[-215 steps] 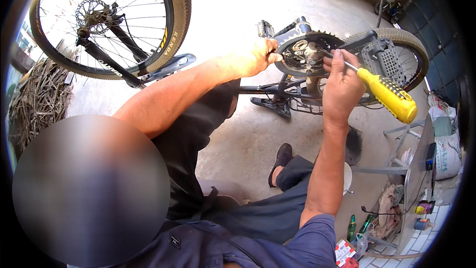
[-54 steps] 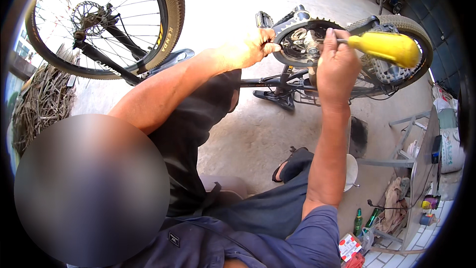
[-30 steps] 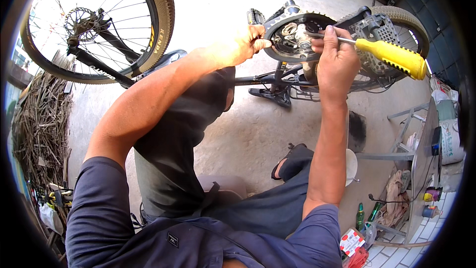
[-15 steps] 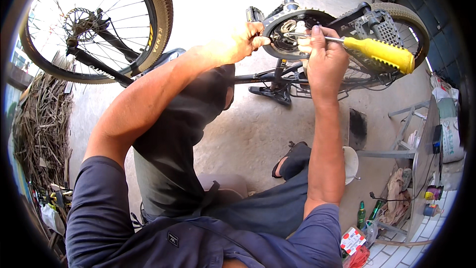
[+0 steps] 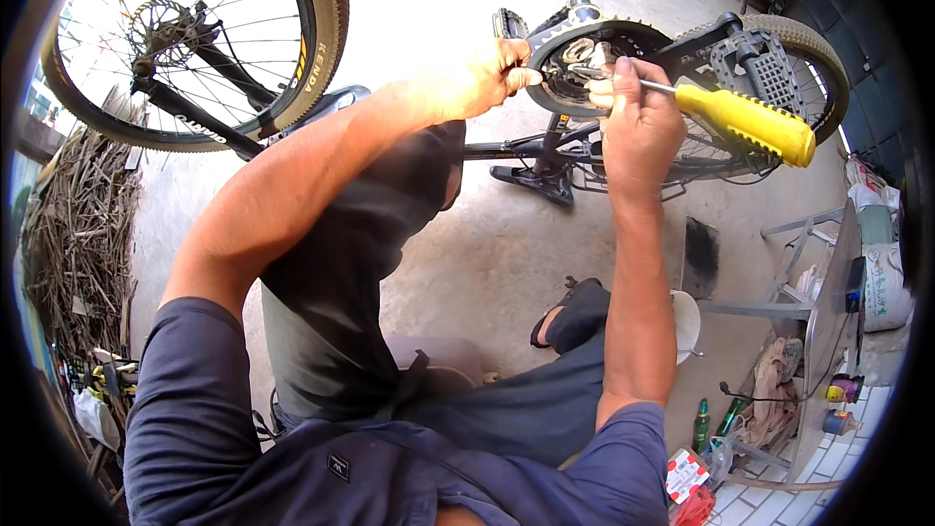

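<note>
Left hand pinches the chainring at its left edge between thumb and fingers; the right hand grasps a yellow-handled screwdriver by its shaft, the handle jutting out to the right past the fist. Its shaft runs leftward across the chainring's face, to the silver fittings inside the ring. Whether its tip sits in a bolt or merely prods between parts is too small to tell.

The step in hand looks like working at the chainring's inner parts with the ring held steady. The next move would call for a firm pinch on the left, so the cranks do not turn, and a controlled push or twist from the right, kept clear of the ring's teeth.

Just beyond the right hand is a platform pedal, with the rear wheel behind it. Well apart, up to the left, stands the front wheel.
</note>
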Action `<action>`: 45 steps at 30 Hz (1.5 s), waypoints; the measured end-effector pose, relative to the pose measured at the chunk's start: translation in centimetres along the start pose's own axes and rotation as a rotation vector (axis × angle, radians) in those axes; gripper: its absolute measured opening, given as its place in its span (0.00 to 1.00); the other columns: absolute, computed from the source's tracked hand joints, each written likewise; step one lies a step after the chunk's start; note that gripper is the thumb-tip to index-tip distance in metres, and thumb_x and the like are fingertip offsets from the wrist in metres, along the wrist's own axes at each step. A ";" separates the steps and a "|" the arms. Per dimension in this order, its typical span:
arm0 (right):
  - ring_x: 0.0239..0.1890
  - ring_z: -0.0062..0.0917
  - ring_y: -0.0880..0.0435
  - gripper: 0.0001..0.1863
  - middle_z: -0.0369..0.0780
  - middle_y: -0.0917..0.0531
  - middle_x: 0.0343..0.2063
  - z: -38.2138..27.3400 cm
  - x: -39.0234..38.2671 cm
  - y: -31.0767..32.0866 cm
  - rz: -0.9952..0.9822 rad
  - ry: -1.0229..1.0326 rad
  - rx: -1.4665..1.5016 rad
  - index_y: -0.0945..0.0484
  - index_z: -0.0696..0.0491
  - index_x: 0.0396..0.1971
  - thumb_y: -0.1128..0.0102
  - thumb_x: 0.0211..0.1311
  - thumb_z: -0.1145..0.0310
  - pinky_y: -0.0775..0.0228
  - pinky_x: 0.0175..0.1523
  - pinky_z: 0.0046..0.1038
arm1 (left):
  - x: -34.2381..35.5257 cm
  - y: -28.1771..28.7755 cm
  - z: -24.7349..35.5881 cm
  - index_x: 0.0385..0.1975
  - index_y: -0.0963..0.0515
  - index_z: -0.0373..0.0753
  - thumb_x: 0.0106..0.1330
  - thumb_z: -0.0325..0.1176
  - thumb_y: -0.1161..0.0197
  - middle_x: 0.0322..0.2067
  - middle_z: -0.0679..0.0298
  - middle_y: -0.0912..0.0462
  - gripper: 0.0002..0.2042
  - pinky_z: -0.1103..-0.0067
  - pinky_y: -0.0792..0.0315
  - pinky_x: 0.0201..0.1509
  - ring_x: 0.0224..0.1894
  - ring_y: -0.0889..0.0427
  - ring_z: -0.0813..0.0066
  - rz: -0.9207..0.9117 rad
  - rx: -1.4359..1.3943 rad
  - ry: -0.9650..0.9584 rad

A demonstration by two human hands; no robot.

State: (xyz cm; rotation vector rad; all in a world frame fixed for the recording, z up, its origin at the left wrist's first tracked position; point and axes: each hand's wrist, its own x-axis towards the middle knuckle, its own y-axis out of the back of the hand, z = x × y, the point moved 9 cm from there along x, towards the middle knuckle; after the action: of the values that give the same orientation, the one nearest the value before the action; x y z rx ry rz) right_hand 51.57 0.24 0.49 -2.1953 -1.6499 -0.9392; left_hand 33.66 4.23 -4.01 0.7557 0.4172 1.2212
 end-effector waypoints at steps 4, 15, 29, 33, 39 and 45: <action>0.21 0.16 0.25 0.09 0.38 0.19 0.19 0.0 0.1 0.8 0.077 0.071 -0.034 0.21 0.59 0.35 0.43 0.69 0.68 0.31 0.28 0.22 | 0.1 -0.1 0.1 0.40 0.23 0.35 0.71 0.37 0.42 0.21 0.67 0.25 0.11 0.78 0.26 0.30 0.24 0.24 0.80 0.003 -0.031 -0.004; 0.25 0.18 0.18 0.09 0.39 0.16 0.25 2.2 0.1 -0.4 -0.008 -0.140 0.237 0.22 0.60 0.36 0.45 0.70 0.69 0.26 0.32 0.21 | 0.5 -0.9 -1.3 0.42 0.23 0.36 0.70 0.30 0.42 0.23 0.70 0.27 0.07 0.80 0.29 0.31 0.25 0.29 0.82 -0.042 -0.127 0.000; 0.24 0.20 0.16 0.10 0.40 0.16 0.24 2.0 -0.6 -1.8 -0.042 -0.199 0.377 0.22 0.63 0.36 0.47 0.70 0.70 0.23 0.32 0.21 | 0.5 -0.8 -1.2 0.31 0.26 0.36 0.67 0.39 0.38 0.17 0.58 0.27 0.12 0.70 0.31 0.31 0.23 0.25 0.67 0.004 -0.069 -0.063; 0.23 0.19 0.18 0.10 0.40 0.17 0.23 1.9 -0.4 -2.1 -0.043 -0.196 0.387 0.23 0.63 0.35 0.46 0.70 0.70 0.23 0.31 0.21 | 0.3 -0.5 -1.2 0.31 0.26 0.36 0.67 0.39 0.38 0.18 0.57 0.26 0.12 0.69 0.31 0.31 0.23 0.24 0.65 0.012 -0.040 -0.082; 0.23 0.19 0.19 0.11 0.38 0.19 0.22 2.1 0.0 -2.4 -0.015 -0.289 0.379 0.23 0.62 0.34 0.45 0.70 0.68 0.23 0.31 0.22 | 0.6 -0.6 -1.1 0.32 0.25 0.36 0.67 0.39 0.39 0.19 0.57 0.25 0.12 0.68 0.30 0.32 0.24 0.23 0.64 0.023 -0.023 -0.075; 0.24 0.20 0.19 0.09 0.40 0.19 0.21 2.5 0.0 -3.2 -0.030 -0.306 0.332 0.24 0.60 0.35 0.45 0.69 0.68 0.21 0.32 0.25 | 0.6 -0.7 -1.5 0.32 0.25 0.35 0.67 0.37 0.38 0.17 0.59 0.25 0.10 0.70 0.30 0.31 0.22 0.24 0.67 0.024 -0.082 -0.066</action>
State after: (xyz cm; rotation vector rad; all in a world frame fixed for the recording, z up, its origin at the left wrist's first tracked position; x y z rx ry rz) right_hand 49.53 2.66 -2.03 -2.1626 -1.8168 -0.3112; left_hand 33.39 5.14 -5.49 0.7305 0.3028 1.2246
